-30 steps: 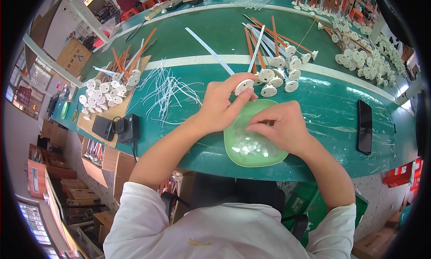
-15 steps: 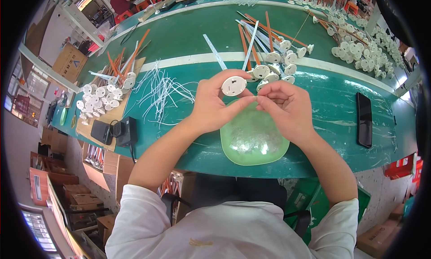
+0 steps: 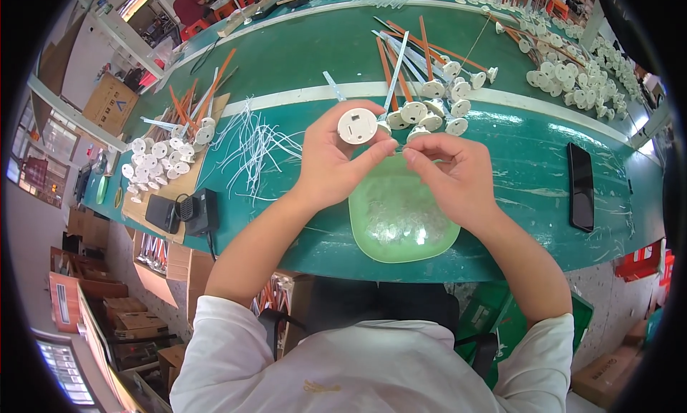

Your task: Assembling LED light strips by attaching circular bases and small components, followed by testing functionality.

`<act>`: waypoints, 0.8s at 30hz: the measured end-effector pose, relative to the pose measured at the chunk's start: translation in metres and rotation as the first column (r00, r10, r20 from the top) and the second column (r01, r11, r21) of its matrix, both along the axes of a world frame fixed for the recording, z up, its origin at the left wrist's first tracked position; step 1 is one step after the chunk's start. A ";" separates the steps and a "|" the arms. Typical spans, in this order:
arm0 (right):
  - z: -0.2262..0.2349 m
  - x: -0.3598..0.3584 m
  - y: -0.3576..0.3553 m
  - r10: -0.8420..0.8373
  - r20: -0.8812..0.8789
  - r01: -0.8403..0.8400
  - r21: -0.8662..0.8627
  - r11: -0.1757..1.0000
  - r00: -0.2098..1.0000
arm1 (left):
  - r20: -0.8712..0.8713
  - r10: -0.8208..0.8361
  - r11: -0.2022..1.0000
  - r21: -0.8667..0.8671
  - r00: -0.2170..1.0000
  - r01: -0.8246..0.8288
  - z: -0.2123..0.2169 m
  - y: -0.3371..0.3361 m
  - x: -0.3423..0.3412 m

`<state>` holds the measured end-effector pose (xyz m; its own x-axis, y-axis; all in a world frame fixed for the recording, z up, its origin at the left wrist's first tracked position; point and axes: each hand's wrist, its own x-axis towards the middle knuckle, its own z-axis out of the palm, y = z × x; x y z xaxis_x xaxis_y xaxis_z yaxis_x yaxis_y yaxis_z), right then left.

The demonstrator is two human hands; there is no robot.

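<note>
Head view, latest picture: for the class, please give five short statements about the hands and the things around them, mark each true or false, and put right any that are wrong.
1. The left hand holds a round white disc. True.
2. The right hand is spread wide open. False: its thumb and fingertips are drawn together.
3. A black phone lies on the green bench, to the right of both hands. True.
4. The thin white strands lie to the right of the bowl. False: they lie to its left.
5. The bowl is light green. True.
</note>
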<state>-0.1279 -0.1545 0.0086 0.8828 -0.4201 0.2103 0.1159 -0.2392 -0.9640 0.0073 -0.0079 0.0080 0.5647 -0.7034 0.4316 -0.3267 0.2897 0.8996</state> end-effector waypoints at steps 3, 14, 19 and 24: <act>0.000 -0.001 -0.001 0.017 -0.031 -0.017 -0.001 1.000 0.999 | -0.017 -0.012 1.000 -0.004 1.000 0.012 0.000 0.000 -0.001; 0.000 -0.002 -0.001 0.138 0.062 -0.144 0.092 0.985 0.988 | -0.187 -0.118 0.993 -0.019 0.975 0.116 0.002 0.001 0.004; 0.002 -0.003 -0.001 0.141 0.059 -0.143 0.023 0.990 0.988 | -0.220 -0.128 0.992 -0.014 0.967 0.128 0.004 0.001 0.002; 0.003 -0.004 -0.001 0.126 0.074 -0.124 -0.030 0.992 0.989 | -0.257 -0.146 0.988 0.002 0.955 0.152 0.001 0.001 0.001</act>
<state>-0.1322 -0.1557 0.0112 0.9090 -0.3015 0.2878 0.2190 -0.2422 -0.9452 0.0084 -0.0069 0.0091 0.5422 -0.7955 0.2705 -0.0400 0.2971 0.9540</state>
